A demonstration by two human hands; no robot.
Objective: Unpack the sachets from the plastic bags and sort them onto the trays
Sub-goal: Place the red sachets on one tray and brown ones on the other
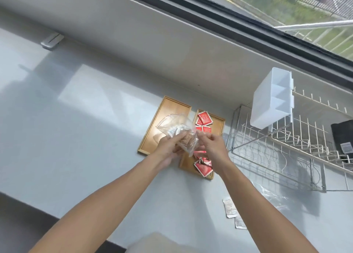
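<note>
Both hands work above two wooden trays on the grey counter [80,119].

1. L hand [168,143]: fingers closed on the clear plastic bag [177,128], held from the near-left side. Bag is raised off the surface, above the gap between the trays; pale sachets show inside, count unclear.
2. R hand [214,143]: fingertips pinched at the bag's right edge; whether they grip film or a sachet can't be told.
3. Left tray [166,107]: bare where visible, near part hidden by bag and hand.
4. Right tray [217,122]: holds red sachets [204,119], some at far end, some at near end, partly overlapping.
5. Near right, on counter: two pale sachets [230,207] beside an empty-looking clear bag [271,195].
6. Far right: wire dish rack [286,138] w/ white plastic caddy [271,99].
</note>
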